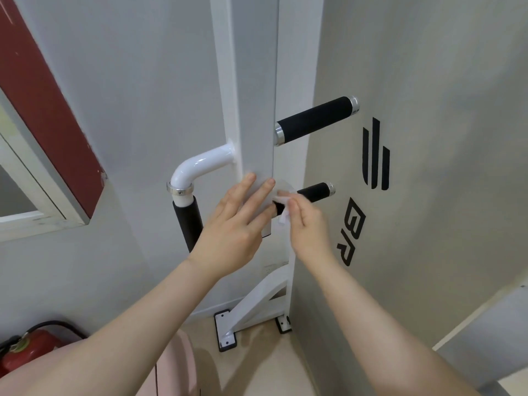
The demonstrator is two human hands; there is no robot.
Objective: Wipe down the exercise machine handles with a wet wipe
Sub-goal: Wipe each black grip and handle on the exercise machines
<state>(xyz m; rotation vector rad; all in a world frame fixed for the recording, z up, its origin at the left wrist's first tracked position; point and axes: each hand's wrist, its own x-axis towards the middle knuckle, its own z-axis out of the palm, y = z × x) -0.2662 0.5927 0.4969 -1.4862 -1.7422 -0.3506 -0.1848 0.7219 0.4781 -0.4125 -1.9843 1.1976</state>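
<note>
Red extinguisher (24,352) sat at lower left, nearest. L hand (231,224) lay flat w/ fingers spread on the white upright (254,110). R hand (304,224) pinched a wet wipe (283,202) around the lower black handle (314,191), next to the post. Upper handle (314,118) was beyond, untouched.

Gym: wall-mounted foam-grip handles (314,117)

Head view, downward, close to machine (254,81)
</note>
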